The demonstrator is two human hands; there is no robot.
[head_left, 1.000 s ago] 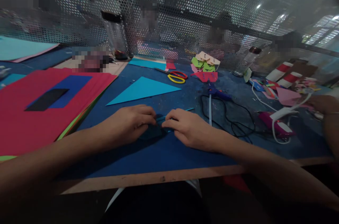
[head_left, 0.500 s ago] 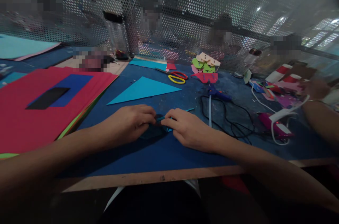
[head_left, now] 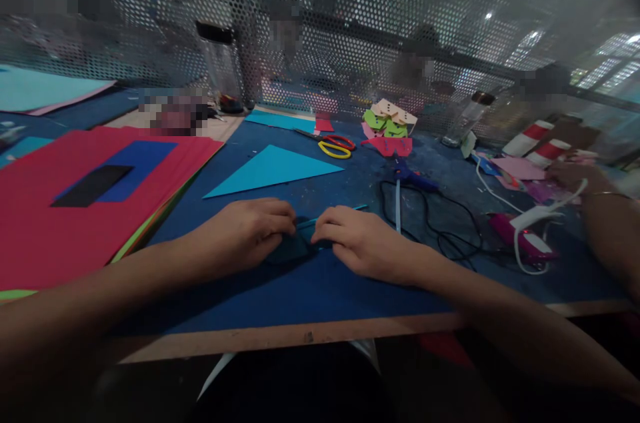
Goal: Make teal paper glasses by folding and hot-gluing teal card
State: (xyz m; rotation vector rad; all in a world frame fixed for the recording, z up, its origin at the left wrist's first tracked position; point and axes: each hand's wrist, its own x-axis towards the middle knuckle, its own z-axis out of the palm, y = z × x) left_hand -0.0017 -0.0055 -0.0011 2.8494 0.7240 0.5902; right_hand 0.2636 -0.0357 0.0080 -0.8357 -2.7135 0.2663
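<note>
My left hand (head_left: 247, 231) and my right hand (head_left: 356, 242) rest close together on the blue table cover (head_left: 310, 289), fingers curled and pinching a small piece of teal paper (head_left: 295, 246) between them. The paper lies flat on the cover, mostly hidden under my fingertips. A thin teal strip (head_left: 345, 211) sticks out behind my right hand. A large light-blue paper triangle (head_left: 273, 169) lies just beyond my hands.
A stack of red sheets (head_left: 75, 209) with blue and black pieces lies left. Scissors (head_left: 335, 145), a glue gun (head_left: 410, 177) with black cord, folded paper figures (head_left: 390, 124) and a pink device (head_left: 525, 243) lie right. Another person's arm (head_left: 600, 209) reaches in at right. A perforated screen (head_left: 350, 23) stands behind.
My hands have stayed in place, fingers shifting slightly on the teal paper. The other person's hand at right has moved farther back among the scraps.
</note>
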